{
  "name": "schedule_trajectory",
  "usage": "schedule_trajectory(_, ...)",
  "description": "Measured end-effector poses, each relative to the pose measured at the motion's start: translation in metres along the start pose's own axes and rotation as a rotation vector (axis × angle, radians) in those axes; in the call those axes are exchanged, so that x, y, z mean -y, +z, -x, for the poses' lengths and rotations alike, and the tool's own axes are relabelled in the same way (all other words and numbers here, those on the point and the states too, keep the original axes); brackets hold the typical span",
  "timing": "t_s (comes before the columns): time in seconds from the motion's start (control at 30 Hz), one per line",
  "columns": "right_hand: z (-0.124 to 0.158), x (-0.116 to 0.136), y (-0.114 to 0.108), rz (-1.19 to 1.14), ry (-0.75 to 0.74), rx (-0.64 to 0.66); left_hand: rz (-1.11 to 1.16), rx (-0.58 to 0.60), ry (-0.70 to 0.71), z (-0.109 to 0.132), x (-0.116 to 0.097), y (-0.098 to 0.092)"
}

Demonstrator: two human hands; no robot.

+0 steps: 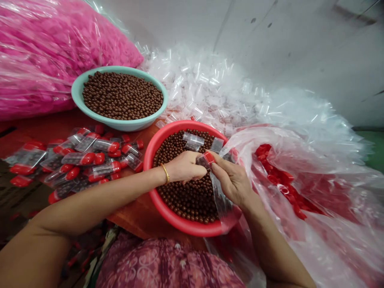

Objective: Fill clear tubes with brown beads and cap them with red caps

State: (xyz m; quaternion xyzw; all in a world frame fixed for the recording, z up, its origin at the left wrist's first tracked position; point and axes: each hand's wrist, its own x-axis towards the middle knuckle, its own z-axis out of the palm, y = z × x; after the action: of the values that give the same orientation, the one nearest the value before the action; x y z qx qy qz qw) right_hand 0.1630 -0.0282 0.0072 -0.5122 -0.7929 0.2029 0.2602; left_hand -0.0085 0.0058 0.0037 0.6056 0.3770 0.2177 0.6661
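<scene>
Over a red basin [196, 229] of small brown balls [186, 204], my two hands meet at a small clear plastic container [203, 161]. My left hand [186, 166], a gold bangle at its wrist, has its fingers closed around the container, which looks dark inside. At the container's right end, the fingers of my right hand [229, 176] pinch a red cap [209, 157]. Whether the cap is fully seated I cannot tell. Loose clear containers [193, 141] lie on the balls just beyond my hands.
At the left is a pile of filled, red-capped containers [87, 158]. Behind it stand a pale green basin [120, 125] of brown balls and a bag of pink pieces [60, 48]. Clear containers [204, 84] heap against the wall. On the right, a plastic bag [300, 160] holding red caps [279, 184] overhangs the red basin.
</scene>
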Motion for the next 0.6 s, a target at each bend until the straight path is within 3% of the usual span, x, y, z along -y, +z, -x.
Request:
schedule_trajectory(0.23,0.007,0.000,-0.001,0.275,-0.191,0.093,-0.092,-0.005,-0.075,0.003,0.000,0.001)
schedule_trajectory(0.4,0.008,-0.001,-0.002,0.253,-0.169,0.108,-0.140,-0.013,-0.040,-0.001,0.001,0.002)
schedule_trajectory(0.47,0.006,-0.003,-0.005,0.183,-0.131,0.042,-0.154,-0.010,0.019,-0.005,0.000,0.004)
schedule_trajectory(0.6,-0.006,-0.005,-0.002,-0.171,0.092,-0.278,-0.150,0.012,0.133,-0.010,-0.003,0.006)
